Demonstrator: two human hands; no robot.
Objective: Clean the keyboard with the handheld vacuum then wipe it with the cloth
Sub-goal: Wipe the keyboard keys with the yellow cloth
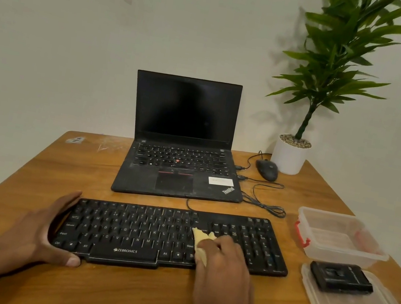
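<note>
The right hand [222, 259] holds a small yellow cloth [200, 243] pressed on the keys, with its fingers curled over it. The left hand [51, 230] grips the left end of the black keyboard [139, 232], which says ZEBRONICS. It lies on the wooden table [37, 176], just in front of a ThinkPad laptop [181, 148].

Much of the yellow cloth [200, 243] is hidden beneath the right hand [224, 263] at lower centre; both forearms and the plant [343, 51], upper right, are cut off by frame edges.
</note>
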